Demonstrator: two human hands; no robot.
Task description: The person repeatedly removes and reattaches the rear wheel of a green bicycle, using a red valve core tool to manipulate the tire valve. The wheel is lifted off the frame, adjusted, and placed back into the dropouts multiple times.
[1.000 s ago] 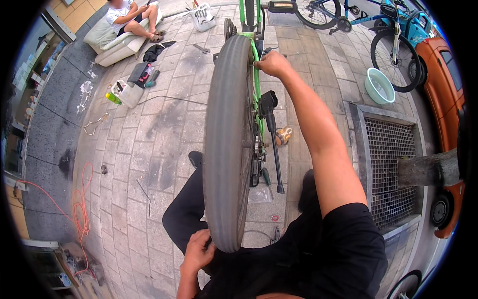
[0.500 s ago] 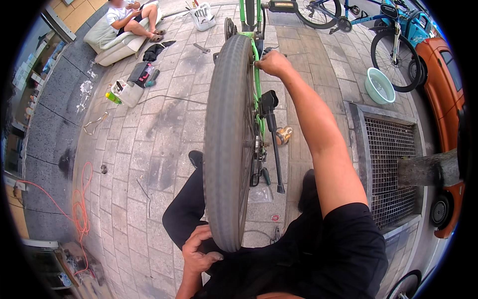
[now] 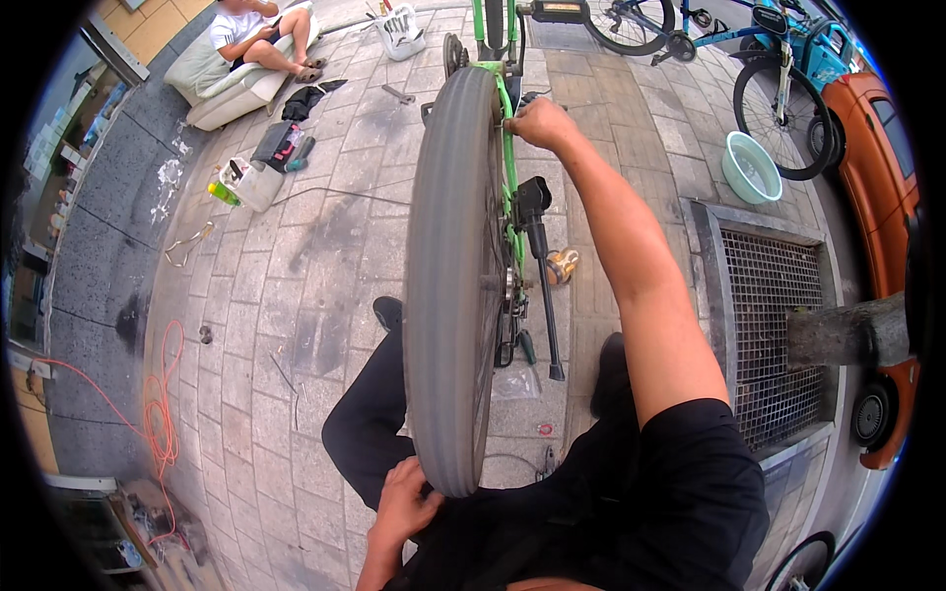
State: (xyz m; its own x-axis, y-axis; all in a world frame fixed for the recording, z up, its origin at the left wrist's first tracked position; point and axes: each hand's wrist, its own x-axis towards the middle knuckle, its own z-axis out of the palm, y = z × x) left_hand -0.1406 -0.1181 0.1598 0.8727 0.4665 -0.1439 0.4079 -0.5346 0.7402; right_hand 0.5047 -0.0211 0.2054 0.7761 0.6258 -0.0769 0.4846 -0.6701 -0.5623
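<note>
A bicycle wheel with a wide grey tyre [image 3: 448, 266] stands upright in front of me, its tread smeared as if turning. It sits in a green bicycle frame [image 3: 508, 148], with a black kickstand [image 3: 543, 286] on the right side. My right hand [image 3: 540, 125] is closed at the frame's far right part, beside the tyre; what its fingers grip is hidden. Low by the tyre's near left edge is my left hand [image 3: 404, 500], fingers bent and thumb apart, with nothing seen in it. Whether it touches the rubber I cannot tell.
Grey paving lies around. On the left are an orange cable [image 3: 160, 424], a white container [image 3: 254, 185] and a person on a sofa [image 3: 212, 84]. To the right stand a pale green basin [image 3: 752, 169], a metal grate [image 3: 774, 325], a tree trunk [image 3: 852, 333] and a blue bicycle [image 3: 719, 37].
My left hand has turned, its fingers drawing in at the tyre's near edge. The tread looks more smeared now. My right hand has stayed in place. The seated person's hand has risen.
</note>
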